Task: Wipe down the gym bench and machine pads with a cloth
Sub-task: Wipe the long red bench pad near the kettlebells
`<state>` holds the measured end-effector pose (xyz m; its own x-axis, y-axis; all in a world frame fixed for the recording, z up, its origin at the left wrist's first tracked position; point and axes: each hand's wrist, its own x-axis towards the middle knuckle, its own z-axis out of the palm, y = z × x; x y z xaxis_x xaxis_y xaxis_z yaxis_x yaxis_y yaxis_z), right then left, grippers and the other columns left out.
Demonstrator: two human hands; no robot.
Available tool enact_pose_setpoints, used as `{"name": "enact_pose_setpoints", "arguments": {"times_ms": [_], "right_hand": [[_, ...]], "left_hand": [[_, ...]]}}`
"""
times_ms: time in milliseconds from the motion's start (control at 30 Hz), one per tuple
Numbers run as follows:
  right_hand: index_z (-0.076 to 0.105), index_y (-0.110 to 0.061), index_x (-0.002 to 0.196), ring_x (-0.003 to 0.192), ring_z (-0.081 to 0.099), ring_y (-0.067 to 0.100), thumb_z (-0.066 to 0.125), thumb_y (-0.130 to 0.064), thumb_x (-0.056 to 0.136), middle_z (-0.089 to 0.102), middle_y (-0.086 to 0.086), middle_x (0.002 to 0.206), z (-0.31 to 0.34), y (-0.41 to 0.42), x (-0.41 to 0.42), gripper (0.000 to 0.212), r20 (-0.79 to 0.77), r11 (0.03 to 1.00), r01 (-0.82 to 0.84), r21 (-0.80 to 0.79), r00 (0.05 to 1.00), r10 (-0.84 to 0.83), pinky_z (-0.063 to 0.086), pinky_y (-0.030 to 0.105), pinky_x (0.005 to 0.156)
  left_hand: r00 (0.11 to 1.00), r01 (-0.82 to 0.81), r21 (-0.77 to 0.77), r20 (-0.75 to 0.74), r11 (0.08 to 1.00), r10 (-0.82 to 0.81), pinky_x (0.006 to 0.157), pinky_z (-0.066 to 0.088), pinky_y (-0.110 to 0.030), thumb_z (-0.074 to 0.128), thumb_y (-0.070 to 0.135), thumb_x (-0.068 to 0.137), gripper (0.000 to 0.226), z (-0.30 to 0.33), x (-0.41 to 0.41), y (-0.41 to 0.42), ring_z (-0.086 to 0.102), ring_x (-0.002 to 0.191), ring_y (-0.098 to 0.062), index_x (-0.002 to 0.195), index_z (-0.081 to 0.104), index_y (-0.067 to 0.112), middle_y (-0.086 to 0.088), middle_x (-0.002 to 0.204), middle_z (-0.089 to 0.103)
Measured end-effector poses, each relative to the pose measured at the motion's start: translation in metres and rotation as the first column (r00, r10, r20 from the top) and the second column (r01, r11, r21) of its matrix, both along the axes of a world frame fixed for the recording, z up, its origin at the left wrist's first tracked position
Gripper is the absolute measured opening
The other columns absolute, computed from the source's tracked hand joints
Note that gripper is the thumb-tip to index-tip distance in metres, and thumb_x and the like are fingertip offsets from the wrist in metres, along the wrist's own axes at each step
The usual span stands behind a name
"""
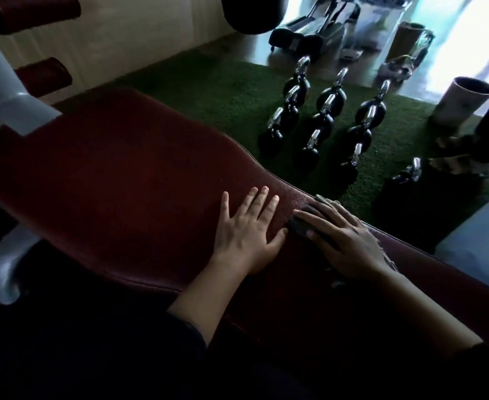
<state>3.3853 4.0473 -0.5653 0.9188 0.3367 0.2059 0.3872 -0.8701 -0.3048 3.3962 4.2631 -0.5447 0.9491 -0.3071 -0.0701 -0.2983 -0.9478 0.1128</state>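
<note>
A dark red padded bench (pixel 127 168) stretches from the upper left to the lower right. My left hand (pixel 249 229) lies flat on the pad with its fingers spread. Just to its right, my right hand (pixel 344 238) presses a dark grey cloth (pixel 301 223) onto the pad near its far edge, fingers straight over it. Most of the cloth is hidden under that hand; a frayed edge shows by the wrist. Two red roller pads (pixel 46 73) sit at the upper left on the machine.
A grey metal frame (pixel 9 252) curves out at the left. Rows of black kettlebells (pixel 324 122) stand on green turf (pixel 223 90) beyond the bench. Cylinders (pixel 462 99) and a treadmill (pixel 315 27) lie farther back right.
</note>
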Motion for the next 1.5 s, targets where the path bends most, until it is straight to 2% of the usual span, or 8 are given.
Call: {"name": "enact_pose_setpoints", "arguments": {"times_ms": [133,267,533,900,1033,1133,1367,1500], "right_hand": [[0.032,-0.051,0.142,0.147,0.018,0.015,0.02,-0.058,0.098,0.031,-0.012,0.154,0.003,0.002,0.0,0.046,-0.057,0.997,0.029,-0.072,0.998,-0.033,0.027,0.045,0.116],[0.032,-0.048,0.142,0.146,0.021,0.015,0.019,-0.057,0.099,0.036,-0.011,0.152,0.002,0.006,-0.001,0.046,0.002,0.998,0.047,-0.033,0.999,-0.047,0.026,0.043,0.116],[0.025,-0.049,0.144,0.147,0.019,0.019,0.007,-0.063,0.095,0.031,-0.012,0.155,-0.011,0.03,0.017,0.054,0.035,0.993,0.1,-0.062,0.995,-0.098,0.026,0.046,0.115],[0.028,-0.055,0.141,0.146,0.018,0.016,0.02,-0.062,0.091,0.03,-0.014,0.155,-0.004,0.036,0.019,0.052,0.028,0.997,0.079,0.013,0.996,-0.079,0.024,0.042,0.117],[0.003,-0.069,0.135,0.149,-0.003,0.014,0.014,-0.072,0.084,0.008,-0.015,0.161,0.005,0.027,0.007,0.053,-0.064,0.999,0.015,-0.048,0.998,-0.018,0.007,0.041,0.121],[-0.009,-0.067,0.137,0.148,-0.012,0.016,0.007,-0.073,0.083,-0.005,-0.013,0.161,0.004,0.024,-0.007,0.056,-0.046,0.989,0.011,-0.144,0.999,-0.018,0.0,0.037,0.119],[0.003,-0.068,0.138,0.149,-0.002,0.021,0.006,-0.068,0.085,0.006,-0.012,0.161,0.005,0.039,0.003,0.053,-0.014,0.991,0.037,-0.128,0.999,-0.039,0.006,0.039,0.118],[0.02,-0.059,0.141,0.144,0.02,0.02,0.03,-0.055,0.096,0.022,-0.012,0.157,0.005,0.047,0.039,0.046,0.061,0.993,0.051,-0.107,0.997,-0.045,0.023,0.04,0.113]], "left_hand": [[0.999,0.02,-0.003,-0.026,1.0,-0.02,0.113,-0.017,-0.058,0.016,0.058,0.098,0.068,0.005,0.004,-0.002,-0.02,0.146,-0.012,0.153,-0.009,0.027,0.002,0.16,-0.018],[0.999,0.05,-0.003,-0.021,0.999,-0.05,0.112,-0.016,-0.061,0.018,0.056,0.098,0.067,0.003,0.014,-0.006,-0.017,0.147,-0.012,0.154,-0.005,0.027,0.003,0.161,-0.014],[0.996,0.044,-0.086,0.085,0.995,-0.037,0.116,-0.014,-0.052,0.018,0.044,0.1,0.057,-0.008,0.019,-0.002,-0.009,0.147,-0.006,0.154,0.002,0.035,0.011,0.162,-0.004],[0.989,-0.044,-0.062,0.138,0.997,0.052,0.119,-0.01,-0.046,0.016,0.047,0.1,0.058,-0.009,0.018,0.001,-0.009,0.148,-0.008,0.154,0.0,0.033,0.01,0.162,-0.004],[0.986,-0.129,-0.015,0.103,0.991,0.13,0.118,-0.012,-0.047,0.012,0.056,0.098,0.059,-0.009,0.014,0.003,-0.014,0.148,-0.013,0.151,-0.005,0.04,0.006,0.161,-0.011],[0.983,-0.145,-0.022,0.114,0.989,0.147,0.118,-0.011,-0.046,0.011,0.055,0.098,0.058,-0.011,0.009,0.004,-0.013,0.148,-0.013,0.152,-0.005,0.04,0.005,0.161,-0.011],[0.976,-0.168,-0.049,0.133,0.985,0.173,0.119,-0.011,-0.044,0.014,0.046,0.1,0.056,-0.011,0.003,0.004,-0.011,0.148,-0.009,0.153,-0.003,0.034,0.008,0.162,-0.008],[0.971,-0.19,-0.045,0.137,0.981,0.194,0.119,-0.011,-0.043,0.014,0.048,0.1,0.061,-0.011,0.004,0.004,-0.011,0.147,-0.007,0.154,-0.002,0.026,0.01,0.161,-0.006]]}}
